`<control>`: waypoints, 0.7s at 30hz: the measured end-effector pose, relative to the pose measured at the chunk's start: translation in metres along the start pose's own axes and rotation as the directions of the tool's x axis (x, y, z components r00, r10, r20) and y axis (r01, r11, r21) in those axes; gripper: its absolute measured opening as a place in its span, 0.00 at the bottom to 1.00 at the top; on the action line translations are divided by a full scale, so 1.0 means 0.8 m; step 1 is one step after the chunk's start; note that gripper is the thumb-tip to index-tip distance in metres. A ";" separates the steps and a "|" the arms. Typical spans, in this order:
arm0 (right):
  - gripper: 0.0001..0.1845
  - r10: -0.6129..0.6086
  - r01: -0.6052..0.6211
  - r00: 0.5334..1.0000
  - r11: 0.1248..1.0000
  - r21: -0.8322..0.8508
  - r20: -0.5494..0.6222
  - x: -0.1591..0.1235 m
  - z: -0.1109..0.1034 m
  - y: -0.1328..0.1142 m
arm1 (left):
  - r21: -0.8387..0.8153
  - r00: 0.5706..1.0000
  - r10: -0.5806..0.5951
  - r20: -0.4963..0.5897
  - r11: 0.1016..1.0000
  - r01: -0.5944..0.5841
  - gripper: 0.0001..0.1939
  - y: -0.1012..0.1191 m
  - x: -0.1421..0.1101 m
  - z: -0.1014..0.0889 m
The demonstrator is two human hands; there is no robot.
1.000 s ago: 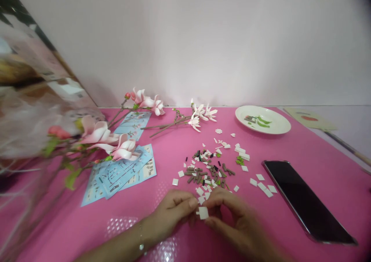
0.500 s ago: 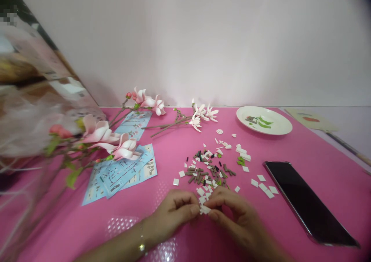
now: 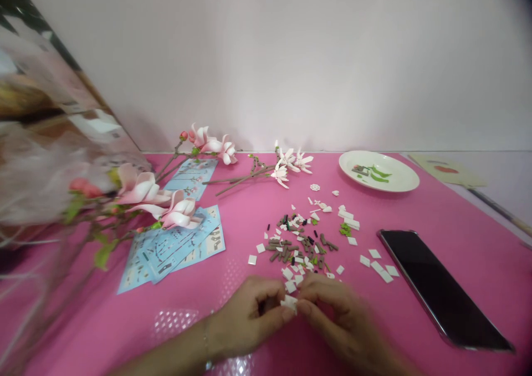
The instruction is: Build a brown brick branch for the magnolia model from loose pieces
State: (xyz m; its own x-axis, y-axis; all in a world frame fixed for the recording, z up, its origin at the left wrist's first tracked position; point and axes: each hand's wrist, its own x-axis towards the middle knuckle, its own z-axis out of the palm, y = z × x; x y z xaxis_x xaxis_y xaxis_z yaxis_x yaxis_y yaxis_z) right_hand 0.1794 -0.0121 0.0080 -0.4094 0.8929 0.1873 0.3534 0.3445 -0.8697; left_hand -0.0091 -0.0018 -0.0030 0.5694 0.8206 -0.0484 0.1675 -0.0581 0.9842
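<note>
Head view: since a moment ago, my left hand [image 3: 249, 318] and right hand [image 3: 344, 323] have closed in together, pinching a small white piece [image 3: 290, 303] just below the scattered bricks [image 3: 299, 245] on the pink tabletop [image 3: 95, 320].

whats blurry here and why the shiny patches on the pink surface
Head view: the left hand, right hand and white piece between them look soft; a glare patch shines on the pink surface; the pale shape at the far left edge is smeared out of focus.
</note>
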 end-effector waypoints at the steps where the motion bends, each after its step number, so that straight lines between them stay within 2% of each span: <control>1: 0.16 0.003 -0.003 1.000 1.000 0.002 0.008 0.000 0.000 0.000 | 0.009 1.000 0.012 -0.004 1.000 -0.012 0.17 0.000 0.000 0.000; 5: 0.16 0.029 -0.029 0.999 1.000 0.012 0.025 -0.001 -0.002 -0.002 | 0.027 0.998 0.054 -0.014 0.998 -0.054 0.16 -0.001 0.001 -0.001; 16: 0.12 0.078 -0.078 0.997 0.997 0.000 0.029 0.001 -0.001 -0.004 | 0.061 0.999 0.051 0.006 0.997 -0.051 0.19 -0.001 0.001 0.001; 18: 0.11 0.088 -0.088 0.996 0.996 -0.006 0.014 0.001 -0.001 -0.001 | 0.031 1.000 0.030 -0.003 0.999 -0.030 0.19 -0.002 0.000 0.002; 21: 0.10 0.075 -0.076 0.995 0.997 0.000 -0.061 0.000 -0.004 0.008 | -0.071 0.997 0.004 -0.080 0.997 -0.010 0.19 -0.001 0.002 0.002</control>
State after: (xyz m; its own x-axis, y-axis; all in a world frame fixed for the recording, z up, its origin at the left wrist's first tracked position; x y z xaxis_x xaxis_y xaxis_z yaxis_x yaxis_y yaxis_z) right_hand 0.1842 -0.0090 0.0041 -0.3293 0.9324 0.1487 0.3832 0.2759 -0.8815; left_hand -0.0076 -0.0013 -0.0043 0.5043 0.8630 -0.0304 0.1037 -0.0256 0.9943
